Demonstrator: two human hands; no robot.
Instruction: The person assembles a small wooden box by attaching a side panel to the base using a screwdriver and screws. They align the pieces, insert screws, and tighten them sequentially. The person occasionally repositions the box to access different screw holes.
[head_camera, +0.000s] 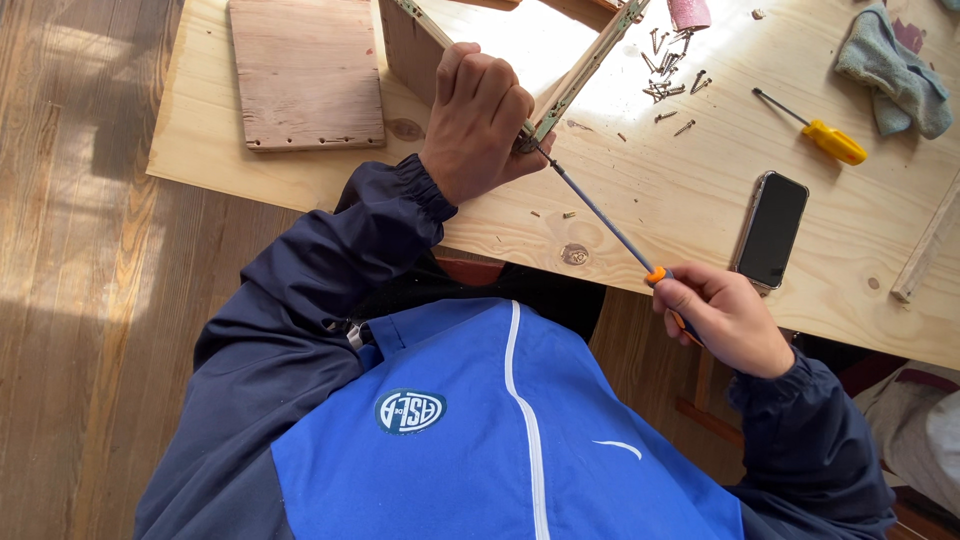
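The left hand (482, 115) grips the wooden box (520, 50) corner while the right hand (722, 315) clasps a long screwdriver (600, 213), its tip at the corner; loose screws (672, 75) lie unused on the worktop (700, 190).

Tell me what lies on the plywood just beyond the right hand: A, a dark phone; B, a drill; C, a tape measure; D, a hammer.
A: a dark phone lies flat on the plywood board, just beyond the right hand gripping the orange-handled screwdriver.
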